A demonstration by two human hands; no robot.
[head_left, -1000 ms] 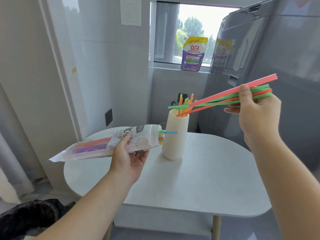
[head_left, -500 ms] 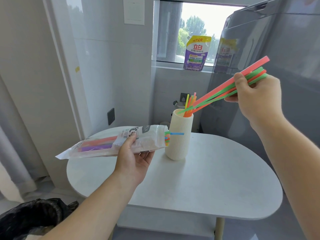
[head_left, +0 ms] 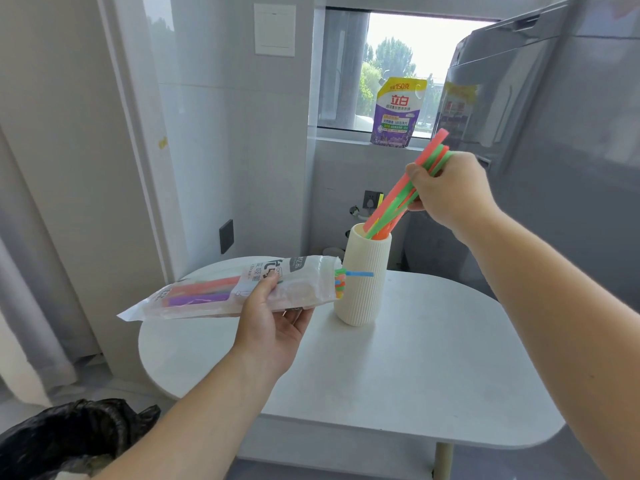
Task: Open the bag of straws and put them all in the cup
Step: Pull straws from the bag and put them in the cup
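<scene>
A cream ribbed cup (head_left: 363, 282) stands on the white table (head_left: 433, 368). My right hand (head_left: 450, 192) is shut on a bundle of pink, green and orange straws (head_left: 394, 206), held steeply above the cup with their lower ends inside its mouth. My left hand (head_left: 273, 320) grips the clear plastic straw bag (head_left: 207, 292), held level to the left of the cup. More straws lie inside the bag, and several coloured tips poke out of its open end (head_left: 341, 282) right next to the cup's side, one blue tip crossing in front of it.
A grey fridge (head_left: 554, 133) stands close behind on the right. A purple detergent pouch (head_left: 398, 112) sits on the window sill. A black bin bag (head_left: 62, 441) is at the lower left beside the table. The wall and a dark socket (head_left: 226, 236) lie left of the table.
My right hand has swung the straw bundle from nearly level to steep and lowered it, so its ends have slid into the cup. The bag in my left hand has stayed put.
</scene>
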